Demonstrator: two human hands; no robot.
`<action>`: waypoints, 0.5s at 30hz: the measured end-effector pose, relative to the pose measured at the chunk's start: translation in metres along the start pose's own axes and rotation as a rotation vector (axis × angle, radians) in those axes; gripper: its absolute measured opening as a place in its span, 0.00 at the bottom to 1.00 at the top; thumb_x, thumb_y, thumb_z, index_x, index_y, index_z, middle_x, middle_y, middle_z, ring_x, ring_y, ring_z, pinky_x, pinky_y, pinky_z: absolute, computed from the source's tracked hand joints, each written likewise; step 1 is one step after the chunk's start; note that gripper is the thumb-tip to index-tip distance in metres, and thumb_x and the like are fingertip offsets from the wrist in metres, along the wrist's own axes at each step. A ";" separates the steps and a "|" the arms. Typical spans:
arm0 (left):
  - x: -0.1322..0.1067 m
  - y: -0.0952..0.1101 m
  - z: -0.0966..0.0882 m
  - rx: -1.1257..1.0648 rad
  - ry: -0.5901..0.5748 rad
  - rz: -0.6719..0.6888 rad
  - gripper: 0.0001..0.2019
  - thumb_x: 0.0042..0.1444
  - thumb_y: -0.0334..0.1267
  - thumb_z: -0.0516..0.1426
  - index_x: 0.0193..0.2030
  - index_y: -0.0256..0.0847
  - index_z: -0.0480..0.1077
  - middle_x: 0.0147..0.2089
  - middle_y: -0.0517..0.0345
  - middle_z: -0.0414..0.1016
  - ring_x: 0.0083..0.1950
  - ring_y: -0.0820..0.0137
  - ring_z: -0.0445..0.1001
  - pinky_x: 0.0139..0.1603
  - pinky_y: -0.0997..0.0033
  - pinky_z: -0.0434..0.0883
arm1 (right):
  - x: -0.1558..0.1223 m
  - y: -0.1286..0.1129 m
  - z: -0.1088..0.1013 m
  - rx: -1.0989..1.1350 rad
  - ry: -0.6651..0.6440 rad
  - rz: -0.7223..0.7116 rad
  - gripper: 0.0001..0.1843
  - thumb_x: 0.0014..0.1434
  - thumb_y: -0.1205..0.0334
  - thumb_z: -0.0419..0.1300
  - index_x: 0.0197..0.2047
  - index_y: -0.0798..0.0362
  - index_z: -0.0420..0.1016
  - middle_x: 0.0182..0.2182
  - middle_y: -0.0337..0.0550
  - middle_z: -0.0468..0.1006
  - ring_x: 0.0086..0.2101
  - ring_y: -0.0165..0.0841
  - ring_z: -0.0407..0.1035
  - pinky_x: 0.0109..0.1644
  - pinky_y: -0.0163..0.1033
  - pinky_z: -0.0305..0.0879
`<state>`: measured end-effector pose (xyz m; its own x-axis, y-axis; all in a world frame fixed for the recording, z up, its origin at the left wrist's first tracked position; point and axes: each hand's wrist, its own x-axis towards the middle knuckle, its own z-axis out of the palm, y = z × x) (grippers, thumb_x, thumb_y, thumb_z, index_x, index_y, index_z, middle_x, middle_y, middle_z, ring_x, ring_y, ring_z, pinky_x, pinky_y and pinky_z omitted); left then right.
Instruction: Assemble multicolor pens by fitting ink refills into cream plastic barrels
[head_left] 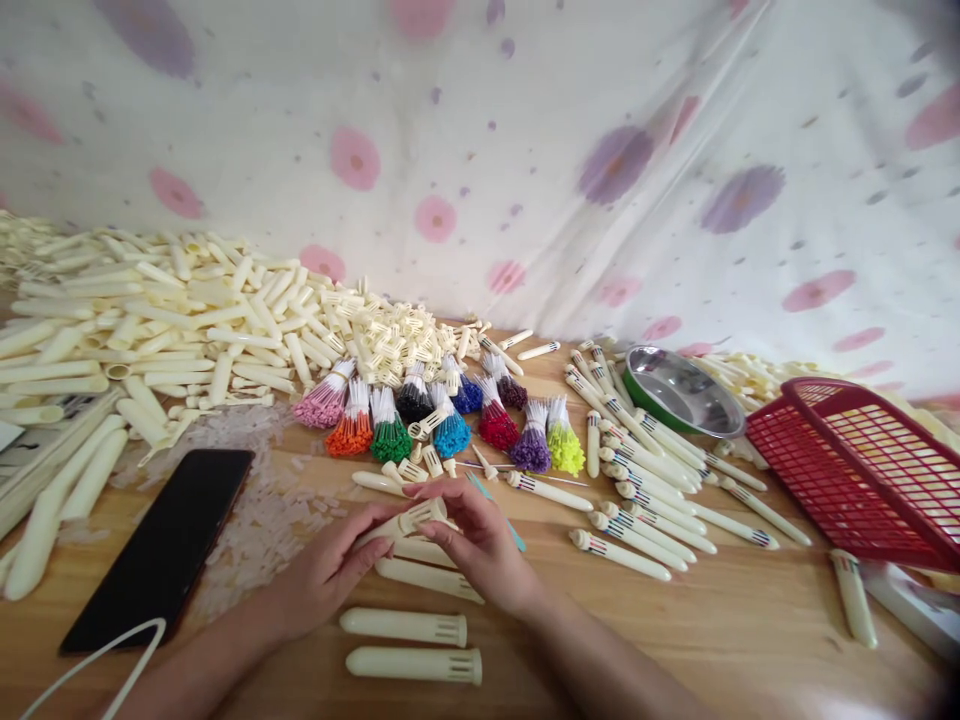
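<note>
Both hands meet around one cream plastic pen barrel [409, 521] with a slotted end. My left hand [326, 570] grips its body, while the fingers and thumb of my right hand [480, 540] close on the slotted end. Below them on the table lie slotted barrels, among them a lower pen barrel [412, 664] and another barrel [405, 626]; more are partly hidden behind my hands. Just beyond stand bundles of coloured refills, such as green [390, 430], light blue [451, 425] and yellow [564, 440]. Several small slotted cream pieces [429, 425] lie around them.
A heap of cream barrels [165, 310] fills the back left. A black phone [161, 545] with a white cable and scattered clear bits [262, 520] lie at left. Multicolour pens [645, 490], a green-sided metal bowl [682, 392] and a red basket [862, 470] occupy the right.
</note>
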<state>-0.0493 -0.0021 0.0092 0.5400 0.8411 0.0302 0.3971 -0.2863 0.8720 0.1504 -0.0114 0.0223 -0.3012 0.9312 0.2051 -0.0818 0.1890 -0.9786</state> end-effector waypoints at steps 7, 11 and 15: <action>0.001 0.004 -0.001 0.047 0.001 -0.025 0.15 0.60 0.43 0.47 0.50 0.44 0.65 0.36 0.57 0.76 0.38 0.68 0.74 0.39 0.70 0.72 | 0.002 0.001 -0.001 -0.129 0.004 0.009 0.10 0.57 0.59 0.59 0.43 0.49 0.68 0.43 0.44 0.75 0.44 0.34 0.69 0.45 0.40 0.66; 0.002 0.004 -0.001 0.076 -0.003 -0.022 0.13 0.60 0.41 0.47 0.48 0.43 0.66 0.40 0.57 0.77 0.38 0.68 0.74 0.40 0.70 0.71 | 0.005 0.001 -0.004 -0.319 -0.010 0.037 0.11 0.56 0.54 0.58 0.40 0.51 0.68 0.33 0.41 0.75 0.33 0.31 0.69 0.37 0.36 0.65; 0.002 0.003 0.000 0.145 -0.006 0.006 0.12 0.59 0.40 0.47 0.46 0.43 0.67 0.42 0.56 0.77 0.42 0.66 0.74 0.42 0.69 0.70 | 0.006 0.001 -0.006 -0.581 0.028 0.078 0.17 0.55 0.46 0.57 0.31 0.53 0.68 0.22 0.37 0.69 0.24 0.28 0.62 0.27 0.32 0.58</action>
<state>-0.0475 -0.0016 0.0124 0.5470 0.8365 0.0321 0.4968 -0.3552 0.7918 0.1545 -0.0033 0.0224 -0.2601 0.9555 0.1393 0.4763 0.2524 -0.8422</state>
